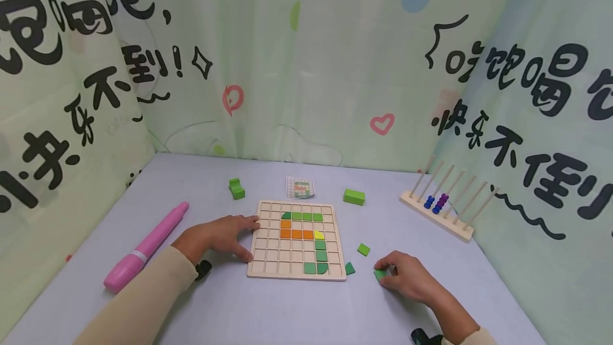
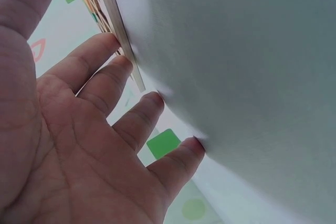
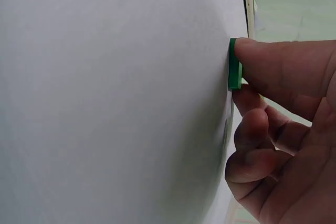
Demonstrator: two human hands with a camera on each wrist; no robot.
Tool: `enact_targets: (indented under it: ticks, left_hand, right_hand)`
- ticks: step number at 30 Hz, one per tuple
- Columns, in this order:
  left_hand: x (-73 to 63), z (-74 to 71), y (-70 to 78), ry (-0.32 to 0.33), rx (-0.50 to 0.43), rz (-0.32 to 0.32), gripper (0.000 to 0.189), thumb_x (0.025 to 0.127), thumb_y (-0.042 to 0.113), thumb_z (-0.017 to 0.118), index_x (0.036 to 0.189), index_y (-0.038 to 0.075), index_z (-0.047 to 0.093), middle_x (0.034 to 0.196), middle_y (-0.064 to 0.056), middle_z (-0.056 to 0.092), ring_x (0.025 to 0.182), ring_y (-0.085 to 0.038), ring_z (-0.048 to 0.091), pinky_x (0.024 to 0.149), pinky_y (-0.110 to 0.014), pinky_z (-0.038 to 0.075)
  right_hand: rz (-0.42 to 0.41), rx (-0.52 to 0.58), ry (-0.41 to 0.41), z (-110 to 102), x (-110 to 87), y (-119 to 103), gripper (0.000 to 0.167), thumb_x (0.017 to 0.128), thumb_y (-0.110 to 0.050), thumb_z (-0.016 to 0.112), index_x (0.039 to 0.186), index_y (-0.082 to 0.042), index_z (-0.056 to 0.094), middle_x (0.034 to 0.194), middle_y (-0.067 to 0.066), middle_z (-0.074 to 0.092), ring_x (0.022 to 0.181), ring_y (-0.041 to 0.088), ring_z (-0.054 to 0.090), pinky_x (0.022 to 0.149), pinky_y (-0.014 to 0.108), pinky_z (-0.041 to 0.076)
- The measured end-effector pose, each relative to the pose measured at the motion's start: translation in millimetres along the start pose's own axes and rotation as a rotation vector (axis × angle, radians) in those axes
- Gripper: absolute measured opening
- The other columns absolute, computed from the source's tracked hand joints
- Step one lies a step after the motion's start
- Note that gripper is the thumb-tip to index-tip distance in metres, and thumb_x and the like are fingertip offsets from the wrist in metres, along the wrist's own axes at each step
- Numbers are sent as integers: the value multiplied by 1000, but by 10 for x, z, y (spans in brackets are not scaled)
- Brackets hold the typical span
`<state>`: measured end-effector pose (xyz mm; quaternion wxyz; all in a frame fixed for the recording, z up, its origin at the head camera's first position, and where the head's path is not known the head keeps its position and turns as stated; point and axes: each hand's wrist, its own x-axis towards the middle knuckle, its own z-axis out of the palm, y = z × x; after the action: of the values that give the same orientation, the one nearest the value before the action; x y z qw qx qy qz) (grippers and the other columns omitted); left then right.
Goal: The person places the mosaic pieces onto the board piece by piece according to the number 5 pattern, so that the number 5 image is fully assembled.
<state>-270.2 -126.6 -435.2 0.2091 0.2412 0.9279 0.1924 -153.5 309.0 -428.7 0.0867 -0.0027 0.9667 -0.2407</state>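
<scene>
A wooden grid board (image 1: 271, 254) lies on the table, with green, orange and yellow tiles set in its squares. My left hand (image 1: 225, 236) is at the board's left edge, fingers spread; in the left wrist view fingertips (image 2: 122, 62) touch its side. To the right of the board, my right hand (image 1: 407, 276) pinches a green tile (image 3: 234, 65) between thumb and fingers, close over the tabletop. Between that hand and the board lie a light green square tile (image 1: 363, 249) and a dark green tile with a pointed shape (image 1: 350, 268).
Behind the board lies a pattern card (image 1: 300, 187), with green blocks (image 1: 354, 197) to its right and a stepped green piece (image 1: 237, 189) to its left. A pink wand-like object (image 1: 146, 248) lies at left. A pegged wooden rack (image 1: 436, 218) with beads stands at the right edge.
</scene>
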Motion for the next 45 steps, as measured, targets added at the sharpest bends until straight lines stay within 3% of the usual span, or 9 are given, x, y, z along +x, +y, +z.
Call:
enact_targets:
  ticks: [9,14,22,31,40,45]
  left_hand:
    - [-21,2,-13,-3,-3,-22,93,78,45,91,156,17,49,169,-5,35,156,-34,30,125,-55,30]
    - [-27,0,-8,-3,1,-27,93,78,45,91,156,17,48,169,-5,35,155,-34,30,125,-55,31]
    - [-28,11,-10,-2,-2,-22,92,78,43,91,155,16,50,168,-3,36,155,-33,31,124,-54,31]
    - [-47,-11,29,3,-7,-22,90,79,42,91,155,15,50,168,-2,36,155,-32,32,125,-53,31]
    - [-12,9,10,9,-6,-31,90,78,43,91,155,19,51,168,0,37,154,-32,33,124,-54,33]
    - [0,27,-1,13,-8,-30,89,78,43,91,154,19,51,168,1,37,155,-31,33,124,-53,32]
  right_hand:
    - [1,2,-19,9,52,-66,21,85,-3,80,91,-11,62,79,2,55,76,17,51,66,32,42]
    - [10,28,-3,46,96,-165,14,92,-1,72,97,-9,62,81,2,54,78,18,51,67,33,43]
    - [-23,113,1,199,197,-441,13,93,-3,72,97,-10,63,81,2,54,79,17,50,66,31,41]
    - [-149,244,-70,353,299,-757,9,93,-2,70,97,-6,63,81,3,57,76,17,52,60,24,42]
    - [-320,216,-167,552,396,-1125,6,95,-4,69,94,-7,65,78,-1,57,73,14,52,60,23,41]
    - [-381,194,-176,639,431,-1291,6,93,-3,70,92,-7,66,77,-4,59,71,11,52,60,21,42]
